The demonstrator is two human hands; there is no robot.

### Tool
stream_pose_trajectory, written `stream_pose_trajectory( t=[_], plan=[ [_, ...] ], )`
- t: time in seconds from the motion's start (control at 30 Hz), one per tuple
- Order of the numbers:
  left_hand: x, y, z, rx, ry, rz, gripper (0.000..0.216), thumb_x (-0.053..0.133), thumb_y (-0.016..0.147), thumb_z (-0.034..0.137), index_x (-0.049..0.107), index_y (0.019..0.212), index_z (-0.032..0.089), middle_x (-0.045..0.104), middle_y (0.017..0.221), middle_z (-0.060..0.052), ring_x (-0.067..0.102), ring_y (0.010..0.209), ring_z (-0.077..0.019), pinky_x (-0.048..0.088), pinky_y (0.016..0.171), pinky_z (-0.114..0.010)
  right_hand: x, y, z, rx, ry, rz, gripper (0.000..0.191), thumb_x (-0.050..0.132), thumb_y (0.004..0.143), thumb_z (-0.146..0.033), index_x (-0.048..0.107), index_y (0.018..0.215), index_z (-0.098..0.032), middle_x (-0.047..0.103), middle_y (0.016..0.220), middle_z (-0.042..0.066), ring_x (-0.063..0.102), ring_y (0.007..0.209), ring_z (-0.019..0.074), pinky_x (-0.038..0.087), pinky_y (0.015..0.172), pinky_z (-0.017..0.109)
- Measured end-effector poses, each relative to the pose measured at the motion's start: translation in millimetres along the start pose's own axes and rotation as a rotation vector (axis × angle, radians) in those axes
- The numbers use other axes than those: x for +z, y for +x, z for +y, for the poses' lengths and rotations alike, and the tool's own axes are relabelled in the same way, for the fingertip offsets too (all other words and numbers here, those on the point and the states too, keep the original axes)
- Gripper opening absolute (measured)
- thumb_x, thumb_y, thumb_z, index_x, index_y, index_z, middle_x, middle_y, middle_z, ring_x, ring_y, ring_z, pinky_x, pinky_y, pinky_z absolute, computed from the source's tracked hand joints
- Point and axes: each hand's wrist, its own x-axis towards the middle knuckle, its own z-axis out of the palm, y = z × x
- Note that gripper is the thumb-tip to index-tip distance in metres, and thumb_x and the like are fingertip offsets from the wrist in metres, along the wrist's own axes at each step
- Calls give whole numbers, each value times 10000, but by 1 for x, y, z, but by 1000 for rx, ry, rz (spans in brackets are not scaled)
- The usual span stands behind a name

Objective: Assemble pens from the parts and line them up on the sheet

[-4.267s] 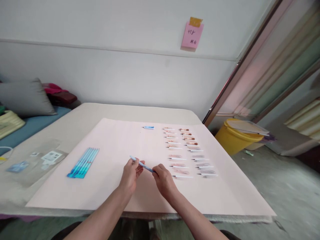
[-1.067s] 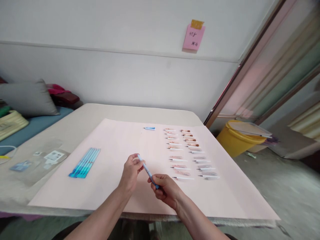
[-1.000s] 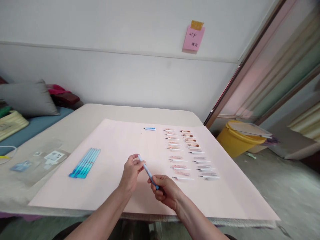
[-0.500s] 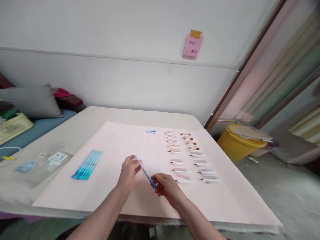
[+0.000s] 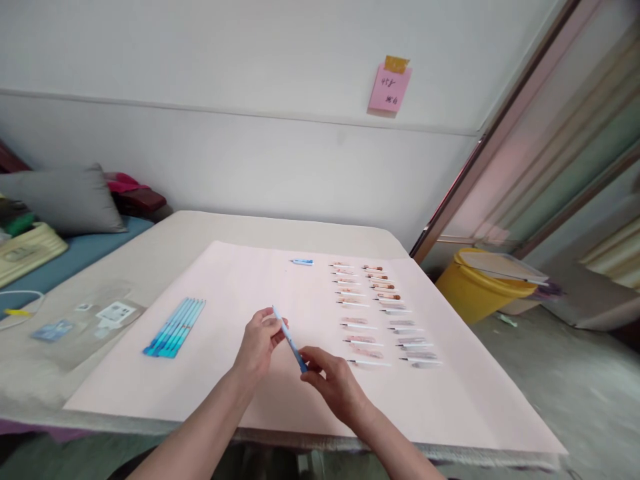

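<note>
A slim blue pen slants between both hands above the pale pink sheet. My left hand pinches it near its lighter upper end, which points away from me. Thumb and fingers of my right hand close on the darker lower end, covering its tip. To the left lies a group of several turquoise-and-blue pens, side by side. Farther back rests a short blue pen-like piece with a dark tip. On the right, two columns hold several thin white sticks with dark tips beside brownish or greyish pieces.
The pink sheet covers much of the cloth-topped table. Clear plastic packaging lies at the left. A grey cushion is beyond it, and a yellow bin stands on the floor at the right. A pink note is taped to the wall.
My right hand's fingers have shifted and closed further over the pen's dark lower end. My left hand keeps its pinch, almost unmoved. The view has shifted slightly.
</note>
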Motion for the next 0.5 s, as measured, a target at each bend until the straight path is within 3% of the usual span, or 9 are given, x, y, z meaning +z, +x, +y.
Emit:
stream_pose_trajectory(
  t=[0.2, 0.33, 0.5],
  plan=[
    [2, -4, 3, 27, 38, -28, 421, 675, 696, 179, 479, 1068, 155, 656, 792, -78, 642, 791, -188, 508, 736, -341, -3, 2, -2, 75, 49, 46, 284, 663, 693, -222, 604, 971, -237, 643, 881, 4, 495, 634, 119, 398, 602, 243],
    [6, -8, 1, 47, 62, -52, 462, 684, 687, 204, 463, 1091, 172, 619, 737, -27, 637, 808, -193, 502, 763, -369, -3, 8, 6, 145, 122, 153, 101, 596, 721, -203, 568, 819, -205, 584, 669, -19, 454, 565, 108, 359, 532, 228],
    [16, -18, -4, 21, 109, -114, 459, 661, 695, 222, 456, 1102, 165, 613, 746, -34, 624, 826, -203, 491, 773, -383, 8, 9, 13, 191, 257, 119, 116, 543, 650, -108, 524, 722, -197, 489, 549, -59, 458, 506, 98, 342, 467, 208]
  ],
)
